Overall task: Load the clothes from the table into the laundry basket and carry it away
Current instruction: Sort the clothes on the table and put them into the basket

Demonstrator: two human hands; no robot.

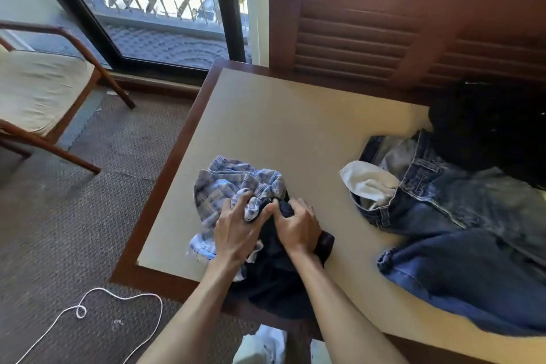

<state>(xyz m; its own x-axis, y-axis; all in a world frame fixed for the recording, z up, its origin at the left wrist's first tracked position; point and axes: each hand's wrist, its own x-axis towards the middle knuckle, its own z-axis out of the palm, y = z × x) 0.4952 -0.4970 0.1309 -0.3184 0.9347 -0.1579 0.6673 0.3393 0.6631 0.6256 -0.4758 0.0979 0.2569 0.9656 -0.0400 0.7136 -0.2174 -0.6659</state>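
1. Left hand [236, 227] down on the blue plaid shorts [233, 186], fingers curled and bunching the cloth.
2. Right hand [298, 227] just beside it, fingers curled into the dark navy garment [274, 275]. Both hands close together, thumbs nearly touching, each clamped on cloth.
3. Plaid shorts and navy garment heaped in one small pile at the near edge of the surface [280, 115]. Part of the navy garment hanging over that edge.
4. Step in hand, at a guess: scooping this first small pile together, ready to lift.
5. Next move probably needs a firm squeeze on both pieces at once, then a lift up and off the surface. Loose bits could slip out and fall to the carpet.
6. No laundry basket to be seen. Only something pale [260, 346] low down by the near edge, too cut off to name. So the drop spot needs finding first.
7. Farther right: blue jeans [443, 216] lying spread out, with a white pocket lining [366, 183] turned out at the waist.
8. Behind the jeans, touching them, a black garment [487, 130] in a heap. Both not yet picked up, so most of the loading left to do.
9. Off the surface: a wooden chair [44, 91] with a cream cushion by the window, and a white cord [118, 301] on the carpet.
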